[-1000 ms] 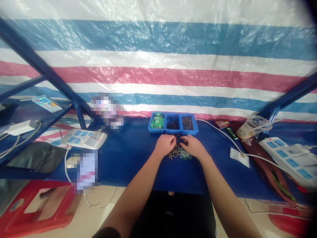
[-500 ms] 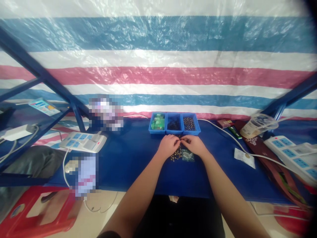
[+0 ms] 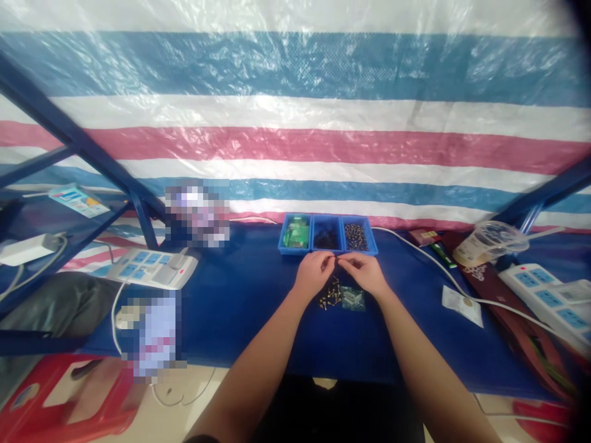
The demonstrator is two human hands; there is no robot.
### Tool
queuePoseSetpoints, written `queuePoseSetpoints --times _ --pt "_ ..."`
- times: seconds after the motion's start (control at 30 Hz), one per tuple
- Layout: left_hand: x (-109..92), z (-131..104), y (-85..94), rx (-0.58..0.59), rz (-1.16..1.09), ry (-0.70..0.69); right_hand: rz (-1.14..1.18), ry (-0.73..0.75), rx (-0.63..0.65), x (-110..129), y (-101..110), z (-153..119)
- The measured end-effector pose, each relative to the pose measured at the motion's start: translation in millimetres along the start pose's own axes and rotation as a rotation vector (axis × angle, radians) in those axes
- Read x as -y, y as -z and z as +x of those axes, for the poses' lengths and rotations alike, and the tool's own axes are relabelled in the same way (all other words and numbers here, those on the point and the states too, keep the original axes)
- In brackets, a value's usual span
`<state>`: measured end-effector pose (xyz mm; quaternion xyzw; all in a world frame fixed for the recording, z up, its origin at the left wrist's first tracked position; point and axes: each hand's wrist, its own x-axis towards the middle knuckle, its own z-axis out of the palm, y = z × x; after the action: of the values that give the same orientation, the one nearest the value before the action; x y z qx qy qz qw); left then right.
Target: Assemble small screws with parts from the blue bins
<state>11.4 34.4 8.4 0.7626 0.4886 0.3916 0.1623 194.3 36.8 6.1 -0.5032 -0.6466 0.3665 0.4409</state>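
Note:
My left hand [image 3: 315, 271] and my right hand [image 3: 363, 271] meet fingertip to fingertip just in front of the blue three-part tray [image 3: 295, 250]. Both are closed in a pinch; whatever is between the fingers is too small to make out. Below them on the blue table lies a loose pile of brass-coloured pieces [image 3: 330, 295], with a clear bag of silvery parts [image 3: 353, 298] to its right. In the tray, green packets [image 3: 296, 232] fill the left compartment, dark pieces [image 3: 325, 237] the middle one and small metal parts [image 3: 356, 236] the right one.
White power strips stand at the left [image 3: 152, 267] and right [image 3: 549, 298] of the blue table [image 3: 221, 326]. A plastic cup [image 3: 484, 243], a dark red strap [image 3: 498, 289], a white packet [image 3: 462, 306] and a cable are on the right. A person's grey-clothed leg [image 3: 60, 304] shows at left.
The view has shifted slightly, so the table items appear a little lower. My hands stay together, and more of the brass-coloured pile shows between them.

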Motion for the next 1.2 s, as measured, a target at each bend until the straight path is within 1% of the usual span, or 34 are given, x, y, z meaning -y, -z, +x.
queuePoseSetpoints --times 0.17,0.3,0.47,0.7,0.97,1.17,1.2 --pt "-0.7 0.2 0.7 -0.012 -0.037 -0.018 0.009 0.017 -0.094 -1.1 -3.6 0.8" --pt "-1.7 0.0 2.7 -0.029 -0.042 -0.025 0.045 0.006 -0.089 -0.6 -5.1 0.6" --pt "-1.6 -0.6 4.4 -0.038 -0.041 -0.008 0.029 0.042 -0.079 2.1 -5.4 -0.1" --pt "-1.3 -1.5 3.7 -0.027 -0.063 0.009 0.003 0.008 -0.142 8.4 -4.3 -1.6" --pt "-0.1 -1.7 1.6 -0.04 -0.077 0.014 0.004 0.062 -0.169 7.6 -5.1 -1.5" --pt "-0.6 -1.0 3.1 -0.029 -0.076 0.008 -0.014 0.073 -0.175 9.4 -5.6 -0.6" --pt "-0.2 -0.7 2.9 -0.044 -0.071 0.012 -0.011 0.073 -0.172 9.4 -5.9 -0.3"
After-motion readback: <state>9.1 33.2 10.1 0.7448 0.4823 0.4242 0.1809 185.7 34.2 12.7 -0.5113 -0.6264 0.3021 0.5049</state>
